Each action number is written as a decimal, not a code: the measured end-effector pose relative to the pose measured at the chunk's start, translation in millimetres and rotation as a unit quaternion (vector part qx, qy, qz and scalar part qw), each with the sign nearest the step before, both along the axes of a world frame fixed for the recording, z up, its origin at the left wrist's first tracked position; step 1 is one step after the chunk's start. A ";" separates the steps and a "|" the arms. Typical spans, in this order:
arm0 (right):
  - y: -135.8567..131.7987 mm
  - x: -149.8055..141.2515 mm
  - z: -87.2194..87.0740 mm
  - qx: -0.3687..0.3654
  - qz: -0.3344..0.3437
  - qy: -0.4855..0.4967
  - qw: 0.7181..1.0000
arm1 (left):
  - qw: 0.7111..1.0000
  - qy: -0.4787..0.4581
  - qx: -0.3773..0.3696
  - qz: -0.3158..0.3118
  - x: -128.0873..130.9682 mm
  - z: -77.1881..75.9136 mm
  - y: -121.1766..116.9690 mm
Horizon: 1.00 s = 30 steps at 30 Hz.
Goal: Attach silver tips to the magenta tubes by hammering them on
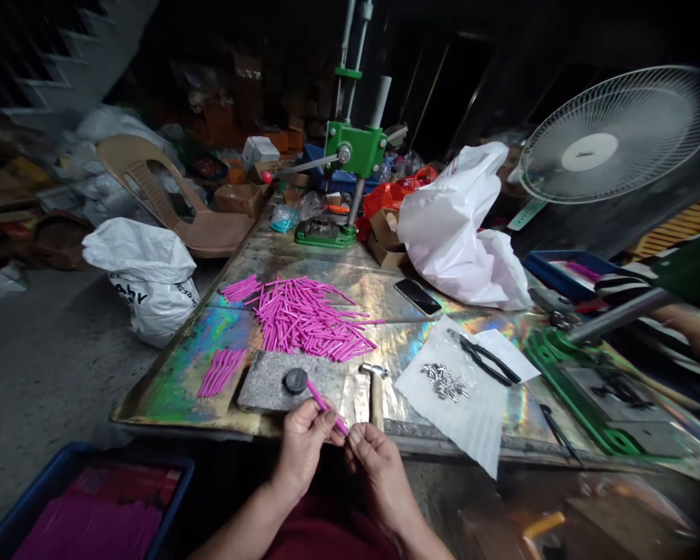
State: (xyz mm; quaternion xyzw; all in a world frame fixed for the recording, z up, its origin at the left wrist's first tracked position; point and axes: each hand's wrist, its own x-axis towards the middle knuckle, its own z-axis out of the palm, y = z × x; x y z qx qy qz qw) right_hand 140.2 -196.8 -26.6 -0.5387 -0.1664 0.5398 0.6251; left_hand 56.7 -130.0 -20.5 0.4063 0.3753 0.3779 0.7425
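Observation:
Between my two hands is a thin magenta stick (328, 407), slanting down to the right near the table's front edge. My left hand (304, 439) pinches it along its middle, and the fingers of my right hand (373, 455) close on its lower end. Whether a small part is also in my right fingers is hidden. Just beyond lies a grey stone block (268, 381) with a round black piece (295, 380) on it. A large pile of magenta sticks (309, 319) spreads behind the block, with a small row of sticks (222, 372) at its left. A hammer (376, 389) lies right of the block.
Small metal pieces (443, 382) and black pliers (490, 360) lie on a white sheet (478, 435). Farther back are a phone (418, 296), a white bag (460, 233) and a green hand press (355, 148). Another person's arm (688, 323) is at right, by a second green press (618, 442).

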 end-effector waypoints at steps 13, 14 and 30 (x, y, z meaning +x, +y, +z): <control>5.5 2.5 -4.5 0.039 0.016 -0.012 0.999 | 1.000 0.007 -0.028 0.011 -2.9 -1.6 2.8; 6.2 3.0 -6.4 0.037 0.017 -0.019 0.999 | 0.999 0.009 -0.029 0.014 -3.6 -1.0 3.2; -0.4 18.5 -11.4 0.007 0.047 -0.115 0.992 | 0.988 0.022 0.075 0.133 -33.1 2.8 36.0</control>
